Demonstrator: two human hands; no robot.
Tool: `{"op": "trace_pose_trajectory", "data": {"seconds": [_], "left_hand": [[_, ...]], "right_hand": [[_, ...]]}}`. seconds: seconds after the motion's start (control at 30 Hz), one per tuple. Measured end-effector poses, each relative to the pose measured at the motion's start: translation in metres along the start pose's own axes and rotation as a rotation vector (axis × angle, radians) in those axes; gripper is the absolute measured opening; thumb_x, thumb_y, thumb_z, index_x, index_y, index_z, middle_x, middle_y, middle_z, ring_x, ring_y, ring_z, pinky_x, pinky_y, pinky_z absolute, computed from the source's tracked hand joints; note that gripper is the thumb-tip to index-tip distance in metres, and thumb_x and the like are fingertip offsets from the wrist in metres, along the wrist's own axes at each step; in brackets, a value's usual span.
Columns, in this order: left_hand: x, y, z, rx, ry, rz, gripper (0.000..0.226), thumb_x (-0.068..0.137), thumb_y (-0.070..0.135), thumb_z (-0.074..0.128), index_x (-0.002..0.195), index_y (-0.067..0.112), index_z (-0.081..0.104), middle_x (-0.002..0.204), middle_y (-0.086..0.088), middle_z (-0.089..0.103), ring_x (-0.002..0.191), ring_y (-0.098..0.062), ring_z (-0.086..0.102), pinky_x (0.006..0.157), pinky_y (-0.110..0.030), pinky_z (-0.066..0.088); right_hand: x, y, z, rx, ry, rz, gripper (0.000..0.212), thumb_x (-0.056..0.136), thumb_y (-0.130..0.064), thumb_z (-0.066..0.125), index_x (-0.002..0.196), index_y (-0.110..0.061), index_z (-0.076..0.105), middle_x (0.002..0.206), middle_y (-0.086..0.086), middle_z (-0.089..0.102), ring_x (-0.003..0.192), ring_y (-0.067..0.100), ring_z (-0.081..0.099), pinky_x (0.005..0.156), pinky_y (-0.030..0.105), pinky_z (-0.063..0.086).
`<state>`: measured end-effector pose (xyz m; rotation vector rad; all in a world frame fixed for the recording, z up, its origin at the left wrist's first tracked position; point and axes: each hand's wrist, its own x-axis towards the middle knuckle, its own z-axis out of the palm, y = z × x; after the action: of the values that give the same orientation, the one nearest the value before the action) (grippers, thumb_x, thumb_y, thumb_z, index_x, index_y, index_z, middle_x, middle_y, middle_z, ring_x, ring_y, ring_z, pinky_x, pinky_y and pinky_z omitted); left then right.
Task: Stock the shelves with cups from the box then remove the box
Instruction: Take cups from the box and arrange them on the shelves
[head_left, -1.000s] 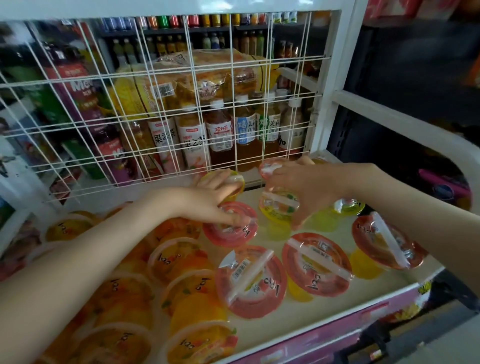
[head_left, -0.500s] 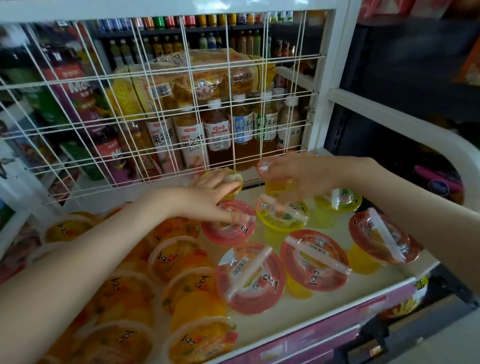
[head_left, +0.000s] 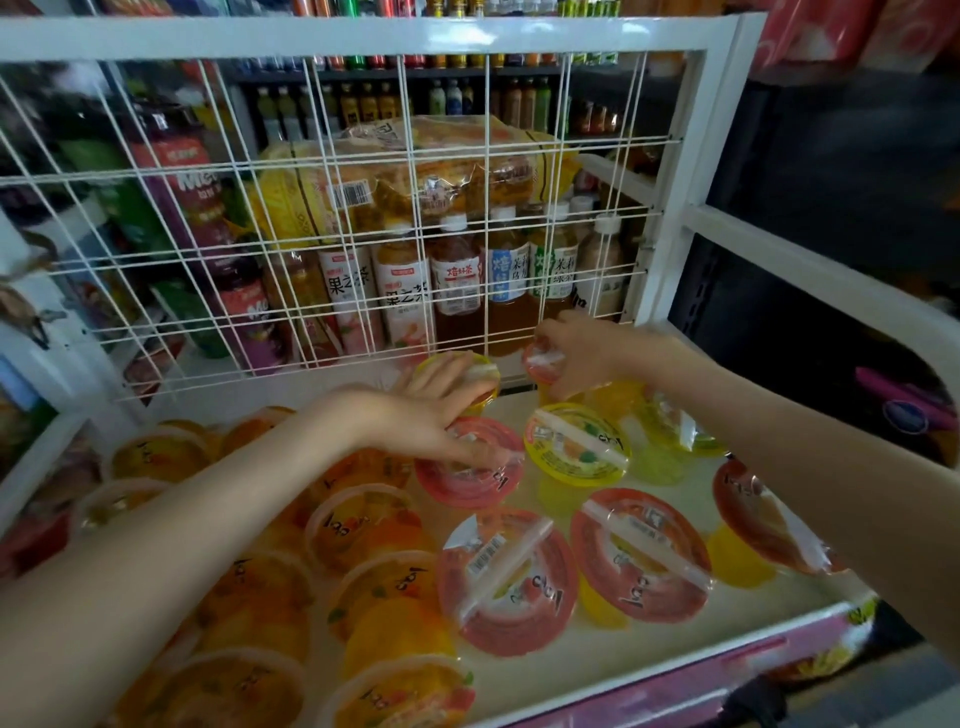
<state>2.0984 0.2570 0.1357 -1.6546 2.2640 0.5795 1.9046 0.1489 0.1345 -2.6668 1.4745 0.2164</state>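
Shelf (head_left: 675, 642): right hand (head_left: 584, 353) grips red-lidded cup (head_left: 540, 361).

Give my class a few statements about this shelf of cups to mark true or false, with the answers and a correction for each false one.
1. The right hand grips the rear red cup close to the wire grid. True.
2. The left hand touches no cup. False: it rests on the middle red cup.
3. A yellow-lidded cup stands on the shelf just in front of the right hand. True.
4. The bottles stand on the same side of the wire grid as the cups. False: they stand behind it.
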Motion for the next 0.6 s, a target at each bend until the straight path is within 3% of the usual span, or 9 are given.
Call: {"op": "trace_pose_trajectory", "data": {"seconds": [0.17, 0.27, 0.43, 0.5, 0.6], "left_hand": [[0.003, -0.003, 0.0, -0.001, -0.001, -0.003, 0.106, 0.061, 0.082, 0.033, 0.146, 0.042, -0.015, 0.149, 0.009, -0.036, 0.137, -0.016, -0.034, 0.112, -0.046, -0.014], [0.003, -0.005, 0.002, -0.015, 0.002, 0.009, 0.107, 0.059, 0.087, 0.03, 0.145, 0.043, -0.015, 0.15, 0.01, -0.036, 0.137, -0.017, -0.034, 0.111, -0.046, -0.015], [0.002, -0.006, 0.0, 0.006, 0.05, 0.039, 0.123, 0.037, 0.101, 0.015, 0.145, 0.047, -0.009, 0.152, 0.01, -0.03, 0.139, -0.018, -0.028, 0.11, -0.048, -0.017], [0.005, -0.002, -0.002, 0.01, 0.106, 0.05, 0.118, 0.042, 0.1, 0.009, 0.146, 0.046, -0.004, 0.154, 0.01, -0.024, 0.141, -0.018, -0.024, 0.11, -0.049, -0.019], [0.014, 0.015, -0.012, 0.05, 0.212, 0.054, 0.096, 0.064, 0.089, 0.013, 0.148, 0.043, 0.003, 0.158, 0.005, -0.013, 0.145, -0.019, -0.011, 0.114, -0.053, -0.012]], "right_hand": [[0.0, -0.008, 0.0, 0.14, -0.083, -0.098, 0.092, 0.075, -0.053, 0.07, 0.147, -0.02, 0.023, 0.143, 0.004, 0.031, 0.13, 0.026, 0.037, 0.105, 0.04, 0.039], [-0.008, -0.002, -0.011, 0.305, -0.207, -0.113, 0.083, 0.083, -0.061, 0.055, 0.149, -0.022, 0.023, 0.151, -0.003, 0.029, 0.138, 0.021, 0.031, 0.111, 0.034, 0.029], [-0.04, 0.018, -0.027, 0.34, -0.1, -0.045, 0.066, 0.093, -0.049, 0.05, 0.148, -0.025, 0.025, 0.153, -0.007, 0.028, 0.136, 0.014, 0.033, 0.109, 0.029, 0.028], [-0.058, 0.029, -0.033, 0.365, -0.039, 0.003, 0.062, 0.094, -0.038, 0.053, 0.148, -0.023, 0.027, 0.151, -0.004, 0.033, 0.132, 0.015, 0.04, 0.105, 0.027, 0.032], [-0.073, 0.042, -0.032, 0.194, -0.004, 0.16, 0.053, 0.094, -0.031, 0.053, 0.142, -0.015, 0.037, 0.143, 0.007, 0.045, 0.126, 0.023, 0.046, 0.101, 0.031, 0.037]]}}
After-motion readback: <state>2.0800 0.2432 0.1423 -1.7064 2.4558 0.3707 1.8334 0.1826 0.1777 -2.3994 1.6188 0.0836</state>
